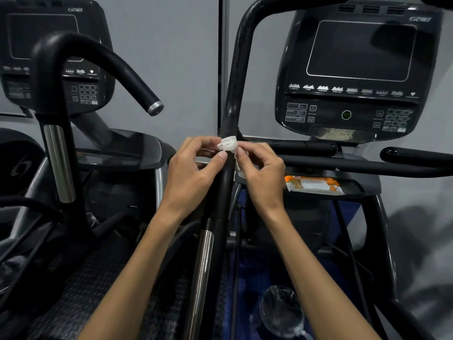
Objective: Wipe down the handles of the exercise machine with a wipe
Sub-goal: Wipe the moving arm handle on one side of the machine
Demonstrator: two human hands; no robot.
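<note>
Wipe (228, 144) pinched between both hands' fingers (221, 155)

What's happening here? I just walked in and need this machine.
A person is cleaning it. Both hands, left hand and right hand, pinch a small bunched white wipe against the black upright handle. An orange wipes pack lies on the tray under the console.

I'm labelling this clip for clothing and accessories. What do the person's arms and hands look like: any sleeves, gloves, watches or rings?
Both forearms are bare up to the frame's bottom edge, with no sleeve showing. The left hand and right hand wear no gloves. No watch or band shows at either wrist, and no ring on the visible fingers. The nails look short and unpainted.
</note>
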